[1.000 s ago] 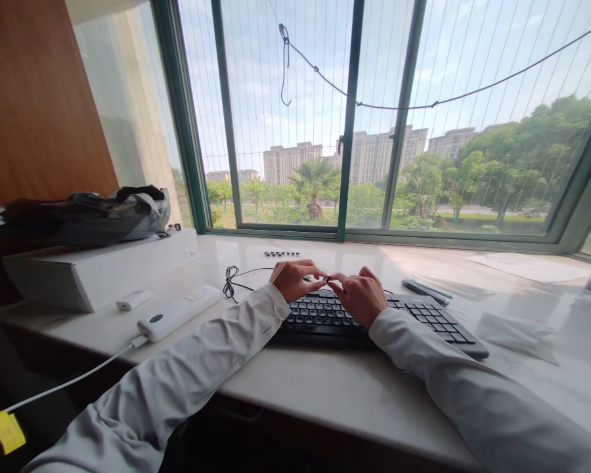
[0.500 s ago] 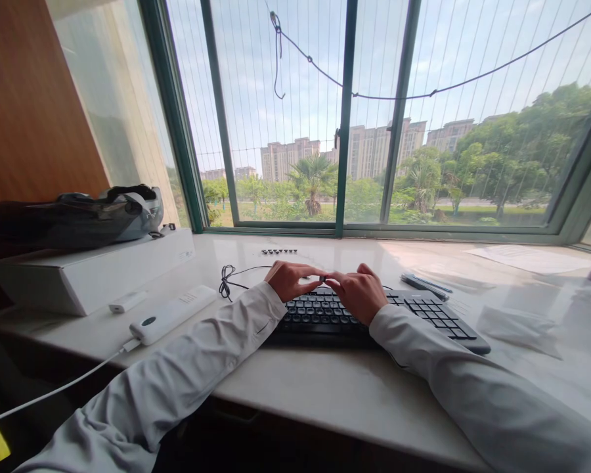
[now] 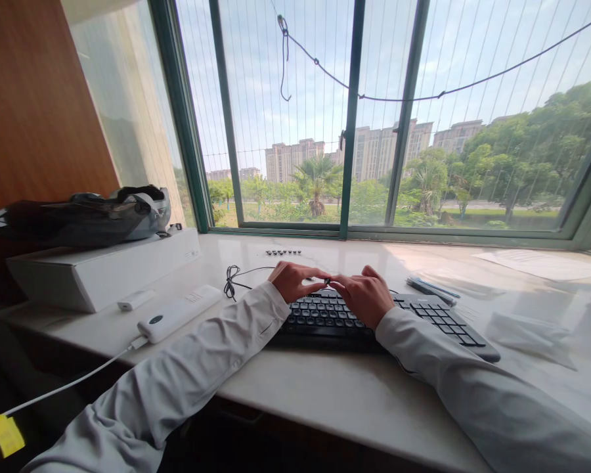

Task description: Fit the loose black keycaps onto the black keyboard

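Above the black keyboard (image 3: 328, 337), a small dark keycap (image 3: 327, 281) is held up between my two hands. My left hand (image 3: 294, 281) pinches it from the left with thumb and forefinger. From the right, the fingertips of my right hand (image 3: 367, 297) close on the same piece. Part of the keyboard's middle is hidden under my right hand and sleeve. Several small black keycaps (image 3: 283, 252) lie in a row on the counter behind my hands.
To the left are a white power bank (image 3: 180, 314) with a cable, a small white device (image 3: 136, 300), and a white box (image 3: 103, 269) carrying a dark bag. A coiled black cord (image 3: 230, 282) lies behind the keyboard. Pens (image 3: 433, 289) and a clear plastic bag (image 3: 529, 335) sit at right.
My view has swung slightly left, so everything sits a little further right. Both hands stay over the keyboard; the keycap between my fingers now shows a darker side.
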A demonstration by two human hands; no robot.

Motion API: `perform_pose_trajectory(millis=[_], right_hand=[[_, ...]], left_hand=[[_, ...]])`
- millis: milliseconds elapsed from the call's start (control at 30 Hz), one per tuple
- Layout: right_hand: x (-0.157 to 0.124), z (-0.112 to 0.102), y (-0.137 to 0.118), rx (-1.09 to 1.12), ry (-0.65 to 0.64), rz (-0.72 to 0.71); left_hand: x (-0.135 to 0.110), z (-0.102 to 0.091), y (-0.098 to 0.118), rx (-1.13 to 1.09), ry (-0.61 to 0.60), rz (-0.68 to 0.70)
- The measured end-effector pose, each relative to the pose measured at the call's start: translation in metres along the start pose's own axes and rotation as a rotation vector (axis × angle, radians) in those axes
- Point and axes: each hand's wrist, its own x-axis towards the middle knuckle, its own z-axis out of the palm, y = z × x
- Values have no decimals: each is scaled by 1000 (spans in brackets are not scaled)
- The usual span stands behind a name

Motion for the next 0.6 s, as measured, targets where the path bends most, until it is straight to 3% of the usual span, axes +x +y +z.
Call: perform_pose_trajectory(millis=[600], right_hand=[[0,-1,-3,-17,-37,3]], left_hand=[[1,-6,-1,4,-28,26]])
